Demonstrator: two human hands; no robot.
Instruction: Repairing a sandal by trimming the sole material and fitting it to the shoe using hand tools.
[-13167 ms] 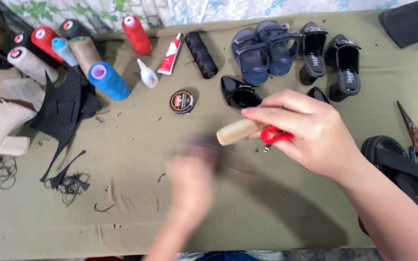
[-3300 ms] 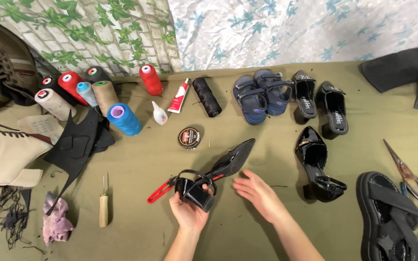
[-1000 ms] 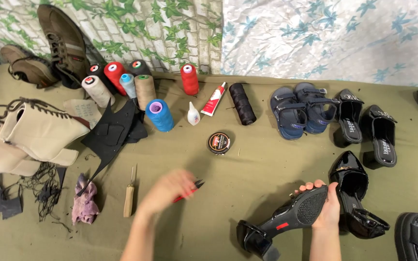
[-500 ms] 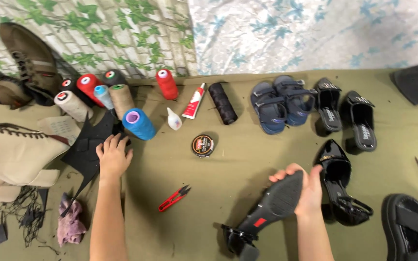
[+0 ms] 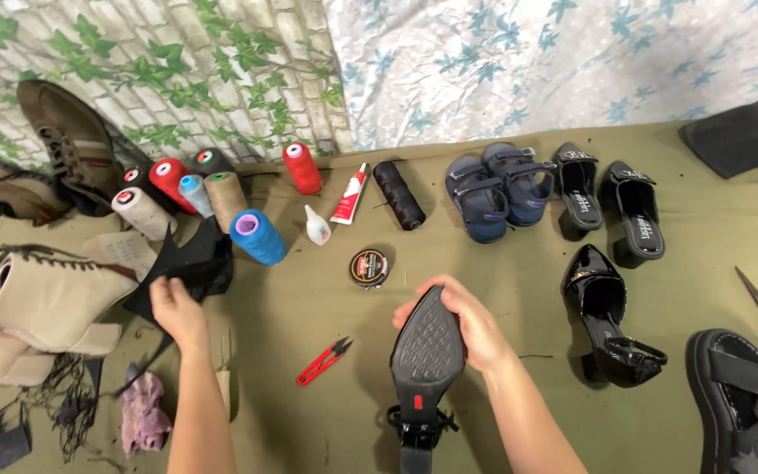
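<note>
Tabletop (image 5: 309,307), olive-green cloth cover; behind it a wall sheet printed with pale bricks and ivy, beside a white sheet with blue leaves; tan lace-up boot (image 5: 41,298) at the left edge, one; brown lace-up shoes (image 5: 67,145) at the far left, two; black chunky sandal (image 5: 747,395) at the right edge, one.

Black high-heeled shoe (image 5: 427,360), held sole up near the front middle of the tabletop, toe pointing away, textured sole showing, heel toward the camera; right hand (image 5: 475,320), grip closed around the shoe's toe end; its mate (image 5: 607,320) stands just to the right, glossy, ankle strap; navy sandals (image 5: 493,184), two; black mules (image 5: 611,197), two.

Black leather piece (image 5: 190,272); left hand (image 5: 177,307), grip resting on its near edge, fingers curled.

Thread cones (image 5: 256,235), seven counted: blue, red, tan and others; black spool (image 5: 399,195), one; round polish tin (image 5: 368,268), one; red snips (image 5: 324,361), one; glue tube (image 5: 350,193), one.
</note>
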